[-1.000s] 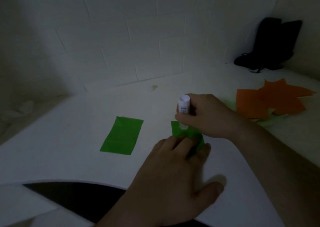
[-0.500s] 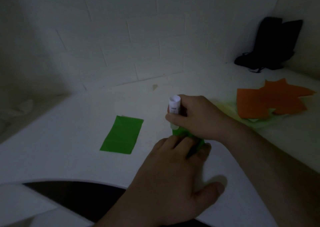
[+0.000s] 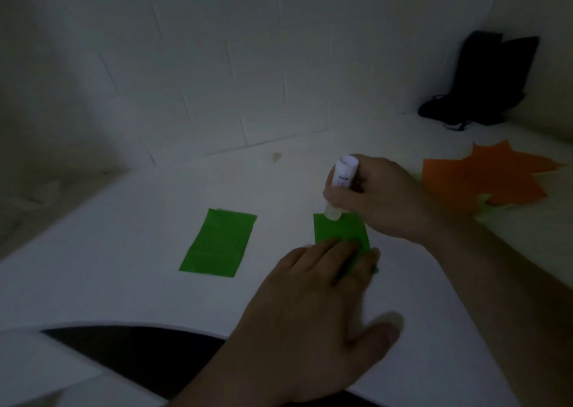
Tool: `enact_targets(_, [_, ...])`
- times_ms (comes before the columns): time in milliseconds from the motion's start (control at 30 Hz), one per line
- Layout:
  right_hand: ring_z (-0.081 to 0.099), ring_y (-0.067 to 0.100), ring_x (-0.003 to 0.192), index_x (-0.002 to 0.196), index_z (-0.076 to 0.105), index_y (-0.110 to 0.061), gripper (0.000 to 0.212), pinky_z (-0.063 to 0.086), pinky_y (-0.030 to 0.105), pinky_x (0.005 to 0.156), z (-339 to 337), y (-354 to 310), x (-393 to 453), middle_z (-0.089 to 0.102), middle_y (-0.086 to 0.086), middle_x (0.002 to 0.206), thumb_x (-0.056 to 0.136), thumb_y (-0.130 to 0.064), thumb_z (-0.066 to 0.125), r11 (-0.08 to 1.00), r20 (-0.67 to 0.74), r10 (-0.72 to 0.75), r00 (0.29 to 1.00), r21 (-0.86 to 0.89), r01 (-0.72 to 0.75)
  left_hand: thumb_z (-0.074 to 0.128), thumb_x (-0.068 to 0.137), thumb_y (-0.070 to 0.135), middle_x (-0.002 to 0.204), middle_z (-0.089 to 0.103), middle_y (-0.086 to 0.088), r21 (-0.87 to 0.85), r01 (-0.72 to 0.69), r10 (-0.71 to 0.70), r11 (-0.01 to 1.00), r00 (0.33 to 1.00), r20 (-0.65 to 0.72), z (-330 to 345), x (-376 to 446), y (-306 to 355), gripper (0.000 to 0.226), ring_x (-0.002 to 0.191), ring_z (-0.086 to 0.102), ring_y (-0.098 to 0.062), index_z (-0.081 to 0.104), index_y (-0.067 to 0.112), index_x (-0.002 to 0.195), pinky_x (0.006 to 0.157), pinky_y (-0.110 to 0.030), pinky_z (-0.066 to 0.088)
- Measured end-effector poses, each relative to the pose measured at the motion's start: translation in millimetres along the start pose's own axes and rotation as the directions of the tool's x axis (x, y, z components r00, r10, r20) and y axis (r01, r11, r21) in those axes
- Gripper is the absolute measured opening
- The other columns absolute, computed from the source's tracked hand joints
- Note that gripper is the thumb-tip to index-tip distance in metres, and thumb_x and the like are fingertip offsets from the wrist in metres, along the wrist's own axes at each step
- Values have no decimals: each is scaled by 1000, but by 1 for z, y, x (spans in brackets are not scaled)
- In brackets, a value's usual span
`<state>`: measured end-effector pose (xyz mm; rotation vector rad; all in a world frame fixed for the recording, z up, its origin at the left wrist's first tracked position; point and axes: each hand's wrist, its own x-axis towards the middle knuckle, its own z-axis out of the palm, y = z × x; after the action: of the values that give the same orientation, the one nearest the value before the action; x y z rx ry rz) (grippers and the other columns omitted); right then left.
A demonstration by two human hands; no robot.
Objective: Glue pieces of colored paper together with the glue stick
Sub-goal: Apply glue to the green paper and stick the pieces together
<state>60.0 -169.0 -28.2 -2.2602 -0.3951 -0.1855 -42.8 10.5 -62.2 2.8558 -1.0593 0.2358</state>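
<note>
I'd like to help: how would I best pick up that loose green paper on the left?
The loose green paper lies flat on the table, so there is little to pinch. Probably come from above at its near left corner, lift the edge with a fingertip, then pinch it.

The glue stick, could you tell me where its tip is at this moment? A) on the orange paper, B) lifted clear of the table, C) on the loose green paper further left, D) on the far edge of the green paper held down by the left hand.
D: the right hand holds the glue stick with its tip on the far edge of the green paper that the left hand presses flat.
</note>
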Motion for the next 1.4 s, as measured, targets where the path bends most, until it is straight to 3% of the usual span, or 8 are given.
enact_targets(133, [66, 3, 79, 89, 66, -31, 6, 51, 25, 72, 2, -1, -2, 71, -15, 86, 92, -34, 71, 999, 64, -34, 997, 9, 34, 21, 98, 76, 166, 29, 5, 7, 7, -7, 1000, 1000, 7, 0, 0, 0, 78, 152, 22, -16, 30, 29, 160, 124, -35, 18])
enact_targets(300, [66, 0, 80, 85, 62, -37, 11, 52, 27, 75, 6, -1, -2, 71, -15, 86, 93, -39, 69, 999, 135, -45, 990, -14, 48, 23, 98, 76, 165, 31, 6, 1, 10, -10, 1000, 1000, 11, 0, 0, 0, 78, 151, 25, -15, 31, 29, 159, 123, -36, 20])
enact_targets(467, [66, 5, 80, 91, 64, -29, 10, 55, 32, 78, 3, -3, -4, 71, -8, 89, 93, -39, 68, 996, 128, -41, 991, -72, 51, 21, 98, 76, 164, 31, 7, 5, 11, -11, 1000, 1000, 19, 0, 1, -1, 78, 150, 26, -16, 31, 30, 159, 122, -36, 20])
enact_targets(667, [63, -2, 77, 86, 63, -33, 12, 45, 16, 66, -4, 6, -3, 69, -13, 83, 92, -40, 70, 992, 105, -32, 994, -117, 45, 23, 98, 76, 162, 34, 7, 0, 15, -15, 1000, 1000, 21, -1, 1, -1, 77, 148, 29, -16, 33, 30, 159, 121, -37, 23])
enact_targets(800, [61, -10, 76, 80, 61, -37, 16, 38, 5, 61, -11, 9, -4, 66, -30, 80, 91, -37, 73, 989, 118, -47, 992, -134, 63, 23, 97, 77, 161, 34, 9, -5, 22, -22, 1000, 1000, 8, -1, -1, 0, 77, 148, 28, -16, 32, 31, 159, 121, -35, 22])
enact_targets(1000, [61, -8, 78, 82, 63, -36, 13, 37, 12, 62, -20, 14, -4, 67, -18, 78, 90, -38, 73, 979, 118, -37, 992, -192, 60, 21, 97, 78, 163, 32, 9, -19, 28, -28, 999, 1000, 8, -2, -1, 0, 78, 150, 25, -16, 30, 32, 160, 122, -33, 18])
enact_targets(1233, [64, 5, 82, 93, 67, -28, 11, 50, 32, 76, -27, 12, -5, 70, -10, 88, 88, -37, 72, 973, 149, -25, 989, -223, 58, 22, 97, 78, 165, 28, 8, -26, 39, -39, 999, 999, 1, -2, 0, 1, 77, 150, 25, -16, 31, 34, 159, 122, -32, 17])
enact_targets(1400, [62, 11, 76, 87, 65, -17, 15, 39, 17, 64, -29, 9, -8, 69, 0, 82, 90, -30, 73, 942, 129, -83, 988, -313, 120, 21, 95, 80, 162, 17, -1, -64, 95, -93, 993, 995, 34, -5, -2, 2, 76, 144, 24, -18, 24, 39, 159, 118, -31, 19])
